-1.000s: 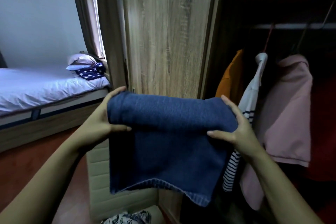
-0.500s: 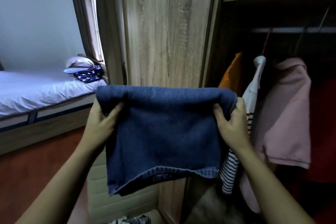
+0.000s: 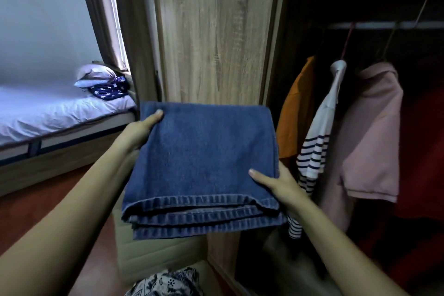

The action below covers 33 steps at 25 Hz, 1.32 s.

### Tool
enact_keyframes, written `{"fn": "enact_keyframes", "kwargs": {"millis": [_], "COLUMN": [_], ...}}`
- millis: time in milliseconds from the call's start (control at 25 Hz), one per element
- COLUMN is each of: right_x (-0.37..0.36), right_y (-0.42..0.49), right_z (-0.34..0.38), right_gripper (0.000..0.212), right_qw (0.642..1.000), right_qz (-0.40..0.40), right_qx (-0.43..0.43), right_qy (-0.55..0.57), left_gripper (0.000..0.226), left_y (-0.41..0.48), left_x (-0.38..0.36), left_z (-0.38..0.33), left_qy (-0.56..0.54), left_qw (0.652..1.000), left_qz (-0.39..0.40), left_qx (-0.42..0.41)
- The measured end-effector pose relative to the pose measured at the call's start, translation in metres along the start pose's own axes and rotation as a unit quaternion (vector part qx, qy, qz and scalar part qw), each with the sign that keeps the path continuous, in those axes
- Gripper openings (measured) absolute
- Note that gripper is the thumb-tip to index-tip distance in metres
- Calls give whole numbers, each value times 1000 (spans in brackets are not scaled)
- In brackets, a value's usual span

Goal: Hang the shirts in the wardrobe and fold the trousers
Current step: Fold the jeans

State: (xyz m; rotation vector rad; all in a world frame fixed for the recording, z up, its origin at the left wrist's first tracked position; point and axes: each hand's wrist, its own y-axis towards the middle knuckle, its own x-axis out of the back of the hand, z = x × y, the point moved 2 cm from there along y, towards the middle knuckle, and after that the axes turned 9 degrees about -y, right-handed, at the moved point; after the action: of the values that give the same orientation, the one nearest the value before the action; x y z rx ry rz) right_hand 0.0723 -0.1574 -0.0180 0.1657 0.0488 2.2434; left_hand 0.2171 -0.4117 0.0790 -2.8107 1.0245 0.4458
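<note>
Both thumbs on top, left hand (image 3: 141, 130) grips folded blue trousers (image 3: 204, 158) at far-left corner, right hand (image 3: 276, 182) at near-right edge, before wardrobe (image 3: 213, 31).

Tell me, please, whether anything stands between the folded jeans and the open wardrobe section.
The left hand and right hand hold the jeans before the wooden panel. To the right, the hanging orange shirt and striped shirt fill the open section at jeans height.
</note>
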Motion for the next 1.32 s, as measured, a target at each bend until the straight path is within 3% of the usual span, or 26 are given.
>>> {"fn": "enact_keyframes", "kwargs": {"millis": [120,280,360,480,520,600,760,1080,1200,1320], "right_x": [-6,1,9,30,38,55,98,223,264,297], "right_y": [-7,-7,-13,-32,-39,-53,-71,-95,-102,-98], "right_z": [-3,16,26,31,29,27,60,229,280,328], "right_gripper": [36,36,38,34,34,37,39,31,30,37], "right_qw": [997,982,969,955,956,956,928,805,752,703], "right_qz": [-73,-150,-192,-246,-249,-261,-320,-440,-480,-518], "right_qx": [27,105,131,144,143,134,181,351,382,383], "right_qy": [18,53,86,78,56,4,-67,-188,-240,-301], "left_gripper": [36,47,48,66,60,47,55,60,67,58], "left_y": [9,13,6,-12,-15,-18,-23,-52,-61,-60], "left_x": [1,-20,-28,-36,-43,-61,-121,-294,-352,-404], "left_z": [9,-24,-21,33,51,70,54,-80,-111,-146], "left_qy": [46,39,34,70,88,105,96,15,-11,-49], "left_qw": [991,972,960,956,959,966,954,875,856,856], "left_qz": [81,229,276,284,269,237,256,324,328,335], "left_qx": [93,-29,-42,21,16,-25,-127,-360,-400,-391]}}
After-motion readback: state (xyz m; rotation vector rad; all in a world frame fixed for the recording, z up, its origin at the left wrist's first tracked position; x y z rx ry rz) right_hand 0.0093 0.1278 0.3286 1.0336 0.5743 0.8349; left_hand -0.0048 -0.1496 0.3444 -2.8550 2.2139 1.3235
